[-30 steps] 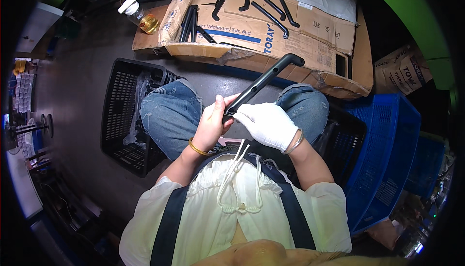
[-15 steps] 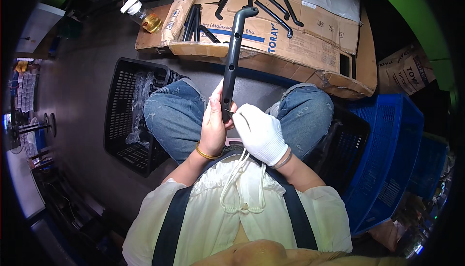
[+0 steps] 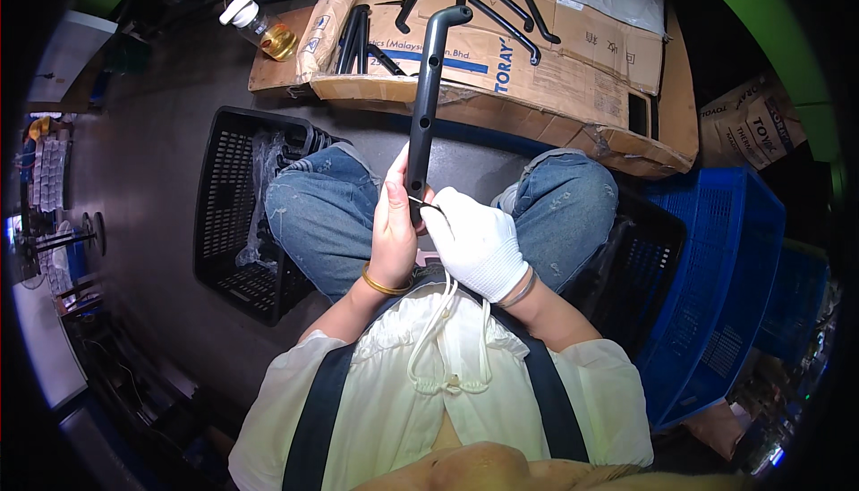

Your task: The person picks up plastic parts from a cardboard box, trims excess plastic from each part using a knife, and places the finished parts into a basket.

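Observation:
A long black plastic bar (image 3: 424, 120), with round holes along its face and a bent far end, points away from me. My left hand (image 3: 394, 223), bare, is closed around its near end. At that end, my right hand (image 3: 477, 245), in a white knitted glove, is pinched on a thin blade-like tool (image 3: 422, 202). Only a narrow sliver of this tool shows, lying across the bar; the rest is hidden by the gloved fingers.
Ahead, a cardboard-covered surface (image 3: 564, 88) bears several similar black bars (image 3: 506, 30). A white-capped bottle (image 3: 277, 42) stands at its left. A black crate (image 3: 224, 196) with clear plastic sits left of my knees; blue crates (image 3: 707, 303) stand at the right.
The bar has shifted slightly left and toward the far side. The gloved hand has moved a little left and up, and the thin tool now shows as a bright line across the bar's end.

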### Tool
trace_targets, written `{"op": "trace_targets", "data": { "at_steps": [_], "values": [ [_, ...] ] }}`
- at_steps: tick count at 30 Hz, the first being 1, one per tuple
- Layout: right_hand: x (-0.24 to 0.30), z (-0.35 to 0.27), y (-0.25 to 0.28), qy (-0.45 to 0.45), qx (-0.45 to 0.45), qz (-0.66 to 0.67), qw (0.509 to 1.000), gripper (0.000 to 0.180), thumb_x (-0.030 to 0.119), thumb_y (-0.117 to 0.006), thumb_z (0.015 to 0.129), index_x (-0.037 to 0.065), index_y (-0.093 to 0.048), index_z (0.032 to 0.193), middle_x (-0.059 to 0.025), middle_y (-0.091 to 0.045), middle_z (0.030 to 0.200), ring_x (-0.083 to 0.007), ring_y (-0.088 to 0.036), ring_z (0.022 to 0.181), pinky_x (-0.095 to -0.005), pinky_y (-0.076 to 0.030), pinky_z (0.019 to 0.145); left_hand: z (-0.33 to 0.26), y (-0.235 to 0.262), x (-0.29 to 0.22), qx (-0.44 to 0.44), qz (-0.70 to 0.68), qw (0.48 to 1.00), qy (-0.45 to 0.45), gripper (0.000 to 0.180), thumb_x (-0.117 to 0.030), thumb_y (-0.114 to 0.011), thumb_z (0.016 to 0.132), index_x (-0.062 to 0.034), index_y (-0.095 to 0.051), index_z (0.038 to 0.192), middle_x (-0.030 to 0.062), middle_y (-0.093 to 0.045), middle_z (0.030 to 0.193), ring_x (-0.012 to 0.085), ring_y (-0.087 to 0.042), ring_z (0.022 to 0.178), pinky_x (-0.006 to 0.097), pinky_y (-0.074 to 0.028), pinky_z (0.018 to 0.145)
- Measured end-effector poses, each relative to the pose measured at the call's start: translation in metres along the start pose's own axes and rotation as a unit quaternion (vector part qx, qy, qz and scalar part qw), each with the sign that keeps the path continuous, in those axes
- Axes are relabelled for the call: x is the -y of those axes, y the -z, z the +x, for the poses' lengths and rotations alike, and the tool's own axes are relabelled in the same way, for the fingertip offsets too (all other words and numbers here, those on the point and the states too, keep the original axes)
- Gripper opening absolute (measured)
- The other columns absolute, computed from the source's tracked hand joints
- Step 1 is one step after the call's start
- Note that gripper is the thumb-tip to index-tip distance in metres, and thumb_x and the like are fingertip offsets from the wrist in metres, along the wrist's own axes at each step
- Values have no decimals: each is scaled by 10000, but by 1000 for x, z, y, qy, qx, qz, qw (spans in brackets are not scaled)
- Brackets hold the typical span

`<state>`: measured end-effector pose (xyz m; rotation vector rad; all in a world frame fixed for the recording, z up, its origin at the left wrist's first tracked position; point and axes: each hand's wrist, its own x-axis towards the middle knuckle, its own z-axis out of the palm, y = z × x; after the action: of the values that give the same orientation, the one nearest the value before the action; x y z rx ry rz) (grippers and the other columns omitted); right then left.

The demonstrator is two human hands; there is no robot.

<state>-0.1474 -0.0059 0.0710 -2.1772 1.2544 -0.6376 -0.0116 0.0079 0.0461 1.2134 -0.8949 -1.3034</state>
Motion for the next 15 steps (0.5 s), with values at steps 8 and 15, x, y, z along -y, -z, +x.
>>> {"op": "trace_targets", "data": {
  "at_steps": [8,15],
  "values": [
    [-3,-3,-6,-12,15,0,1000,117,176,-597,922,63,-631,925,-96,-604,792,-288,-643,641,-380,-515,549,-1,0,0,0,-2,1000,5,599,-478,-256,1072,-53,-366,1479,-26,-510,840,21,-411,676,163,-342,584],
    [-4,-2,-9,13,21,-33,999,121,173,-584,933,60,-620,908,-93,-574,738,-266,-639,610,-376,-508,535,-5,-2,4,-34,-33,999,21,577,-460,-282,1073,-47,-390,1461,8,-522,925,62,-479,799,194,-418,708]
  ]
}}
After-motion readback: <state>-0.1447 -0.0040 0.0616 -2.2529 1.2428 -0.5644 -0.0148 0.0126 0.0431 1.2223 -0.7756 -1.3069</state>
